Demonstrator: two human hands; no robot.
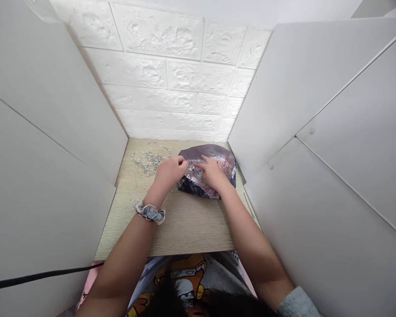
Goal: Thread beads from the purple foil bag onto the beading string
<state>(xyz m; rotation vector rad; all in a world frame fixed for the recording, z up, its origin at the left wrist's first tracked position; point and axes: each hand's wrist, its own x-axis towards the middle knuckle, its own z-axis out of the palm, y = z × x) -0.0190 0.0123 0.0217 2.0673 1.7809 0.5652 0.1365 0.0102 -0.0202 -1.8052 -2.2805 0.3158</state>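
On the tabletop sits a pouch [205, 152], grey-purple inside and dark blue patterned outside, spread wide and holding many small red, pink and clear beads [226, 166]. My right hand [214, 173] reaches into it from the front, its fingers stretched apart and touching the beads. At the pouch's left edge my left hand [172, 169] is closed in a pinch; whatever lies between its fingertips is too small to make out. Behind and left of that hand, a long strand of pale green and white beads [147, 162] lies in loose loops, partly covered by the hand.
The narrow wooden tabletop [191, 229] is boxed in by white panels [53, 145] at left and right, with a white brick-pattern wall [181, 79] behind. A black cable [46, 276] runs in at the lower left. A scrunchie [150, 212] circles my left wrist.
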